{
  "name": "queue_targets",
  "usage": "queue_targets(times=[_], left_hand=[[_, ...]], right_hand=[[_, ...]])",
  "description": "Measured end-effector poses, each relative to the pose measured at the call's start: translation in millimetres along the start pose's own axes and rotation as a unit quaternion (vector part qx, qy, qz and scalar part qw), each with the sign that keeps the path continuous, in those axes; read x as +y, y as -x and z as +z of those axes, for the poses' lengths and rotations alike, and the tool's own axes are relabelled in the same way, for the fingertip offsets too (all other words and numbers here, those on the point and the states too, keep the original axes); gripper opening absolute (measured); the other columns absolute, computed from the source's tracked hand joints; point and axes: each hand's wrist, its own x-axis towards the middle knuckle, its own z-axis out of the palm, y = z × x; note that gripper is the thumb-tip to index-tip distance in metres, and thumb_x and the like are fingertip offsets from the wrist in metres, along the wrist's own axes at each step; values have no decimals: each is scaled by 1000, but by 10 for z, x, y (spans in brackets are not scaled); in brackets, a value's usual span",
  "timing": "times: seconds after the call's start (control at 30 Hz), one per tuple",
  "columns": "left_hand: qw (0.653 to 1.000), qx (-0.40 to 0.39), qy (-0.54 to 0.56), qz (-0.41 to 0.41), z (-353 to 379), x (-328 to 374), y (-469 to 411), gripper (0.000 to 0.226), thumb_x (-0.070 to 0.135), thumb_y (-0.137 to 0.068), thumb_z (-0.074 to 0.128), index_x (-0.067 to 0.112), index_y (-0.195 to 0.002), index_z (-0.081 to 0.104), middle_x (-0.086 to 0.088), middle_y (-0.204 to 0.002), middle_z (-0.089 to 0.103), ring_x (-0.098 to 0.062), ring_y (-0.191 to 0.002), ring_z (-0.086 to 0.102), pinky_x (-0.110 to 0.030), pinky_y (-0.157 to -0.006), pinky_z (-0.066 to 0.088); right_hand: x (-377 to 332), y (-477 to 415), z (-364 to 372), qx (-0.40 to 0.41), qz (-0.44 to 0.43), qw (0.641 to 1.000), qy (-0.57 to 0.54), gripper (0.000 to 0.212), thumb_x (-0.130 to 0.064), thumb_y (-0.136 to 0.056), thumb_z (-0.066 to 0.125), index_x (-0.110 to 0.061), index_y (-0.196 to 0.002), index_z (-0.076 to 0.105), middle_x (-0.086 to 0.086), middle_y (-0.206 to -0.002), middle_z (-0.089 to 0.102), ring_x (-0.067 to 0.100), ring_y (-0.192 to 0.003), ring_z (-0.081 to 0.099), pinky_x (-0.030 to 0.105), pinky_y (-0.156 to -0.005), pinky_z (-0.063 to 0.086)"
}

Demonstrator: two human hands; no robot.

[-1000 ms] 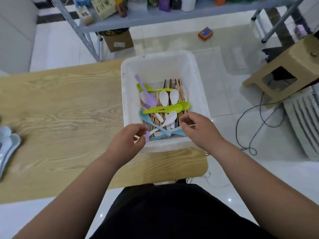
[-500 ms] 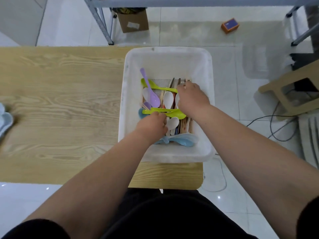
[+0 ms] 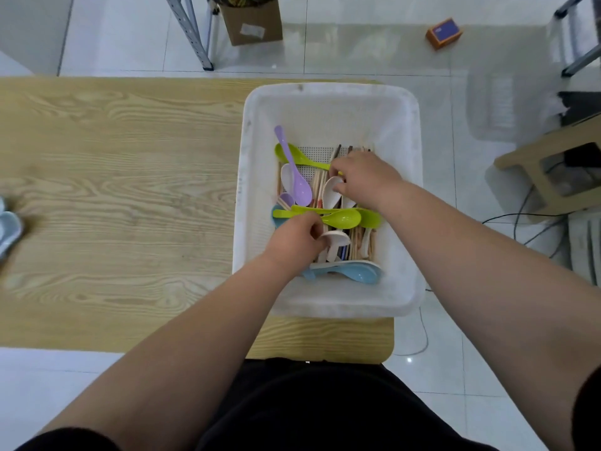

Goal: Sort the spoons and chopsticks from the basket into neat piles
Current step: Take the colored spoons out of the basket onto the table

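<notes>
on the wooden table (image 3: 130, 190), the white basket (image 3: 328, 297) holds most spoons and chopsticks (image 3: 317, 183) unsorted; a few pale spoons (image 3: 8, 229) lie at the far left edge. the right hand (image 3: 364, 180) pinches a white spoon (image 3: 331, 193); the left hand (image 3: 292, 242) curls on another, so sorting seems barely begun.

Floor: glossy white tiles (image 3: 374, 50) are reflecting light, with thin grout lines showing.
Counter: a light wood-grain counter (image 3: 113, 190) is filling the left and centre, its rounded corner sitting at lower right.
Shelving: grey metal legs (image 3: 190, 30) are standing at the top left; another metal frame (image 3: 579, 56) is showing at top right.
Box: a cardboard box (image 3: 253, 22) is sitting under the shelving.
Small item: an orange and blue box (image 3: 444, 32), possibly a card pack, is lying on the tiles.
Stool: a tan stool (image 3: 533, 164) is standing at right.
Cables: black cables (image 3: 520, 219) are trailing across the floor.
</notes>
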Motion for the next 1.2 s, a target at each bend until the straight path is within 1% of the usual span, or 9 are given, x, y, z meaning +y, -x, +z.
queue_targets(times=[0.13,0.27,0.4,0.5,0.73,0.83,0.93,1.03,1.2], left_hand=[[992,44,116,-38,-137,-17,71,15,30,-92,68,18,-95,59,6,-79,61,-7,-68,54,-14,-56,37],[982,58,170,-57,-217,-46,121,6,28,-95,62,28,-100,65,3,-87,66,-10,-74,56,-14,-61,40],[977,79,187,-71,-236,-69,144,11,26,-95,60,33,-88,63,3,-85,68,-15,-79,61,-29,-71,47],[968,98,216,-86,-276,-51,149,13,27,-98,54,25,-97,68,-4,-88,70,-25,-85,64,-38,-79,52],[948,141,273,-83,-549,283,148,23,25,-101,46,19,-96,68,0,-81,68,-14,-71,62,-29,-65,47],[945,137,288,-69,-648,483,145,20,27,-101,46,20,-94,63,-2,-85,68,-17,-75,65,-34,-72,53],[942,125,307,-56,-680,644,165,19,28,-102,46,18,-98,62,-3,-90,69,-21,-89,68,-34,-78,56],[948,109,298,-31,-672,800,224,20,32,-101,47,20,-96,63,-3,-93,71,-27,-95,70,-46,-87,58],[943,65,325,-14,-621,918,320,25,39,-87,48,22,-89,67,-14,-89,69,-28,-85,66,-60,-92,53]], right_hand=[[43,84,-128,-32,1,999,-27,13,-25,-89,68,-23,-99,61,2,-101,56,24,-92,55,32,-73,40],[78,216,-150,-39,18,997,-56,17,-17,-84,73,-22,-93,60,0,-96,62,21,-86,56,30,-69,39],[83,350,-168,-49,20,996,-76,20,-18,-83,73,-25,-95,58,-2,-92,61,21,-85,58,30,-67,41],[92,488,-197,-16,12,993,-120,15,-14,-85,68,-24,-95,64,-4,-93,65,18,-86,60,29,-68,44],[82,871,-487,125,-41,983,-125,18,-12,-90,59,-24,-99,69,-2,-98,69,19,-92,62,35,-81,49],[85,983,-681,191,-57,975,-93,20,-12,-93,55,-19,-104,70,3,-101,70,24,-93,61,38,-80,48],[72,1069,-837,230,-69,966,-94,22,-11,-93,55,-18,-105,72,3,-102,72,23,-95,62,33,-79,44],[-13,1121,-929,234,-92,960,-123,22,-9,-91,57,-18,-103,73,-2,-101,73,16,-94,62,29,-81,45],[-201,1137,-898,220,-109,950,-194,20,-9,-89,59,-22,-96,71,-8,-91,69,8,-85,59,15,-75,43]])
